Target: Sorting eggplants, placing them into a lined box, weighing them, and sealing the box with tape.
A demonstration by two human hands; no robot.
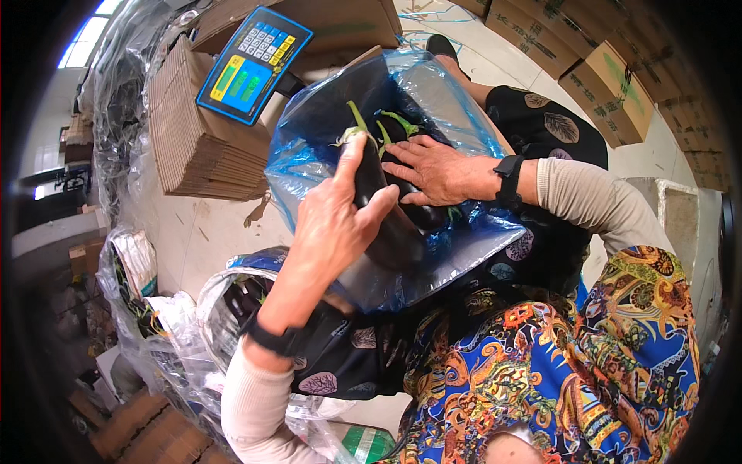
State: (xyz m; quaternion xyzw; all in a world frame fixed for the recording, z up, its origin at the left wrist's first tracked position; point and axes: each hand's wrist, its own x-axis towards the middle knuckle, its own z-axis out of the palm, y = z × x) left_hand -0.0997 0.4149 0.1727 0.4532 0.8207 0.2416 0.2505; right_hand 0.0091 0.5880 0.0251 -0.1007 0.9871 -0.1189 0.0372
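Observation:
My left hand (339,217) grips a long dark-purple eggplant (389,235) with a green stem. Its index finger lies along the stem end, and the thumb wraps the side. My right hand (443,174) lies palm down, fingers spread, on other eggplants (430,217) just to the right. Their green stems point away from me. These eggplants are inside a blue translucent plastic bag (313,168), which lines a cardboard box (498,124) between my legs. The bag's mouth is spread over the box's sides. How many eggplants lie underneath is hidden.
A digital weighing scale's display (255,65) stands beyond the box, beside a stack of flattened cardboard (203,127). At my left is a white sack (208,301) with more eggplants (246,296). Closed cartons (606,95) line the right. A whitish open container (675,217) sits near my right elbow.

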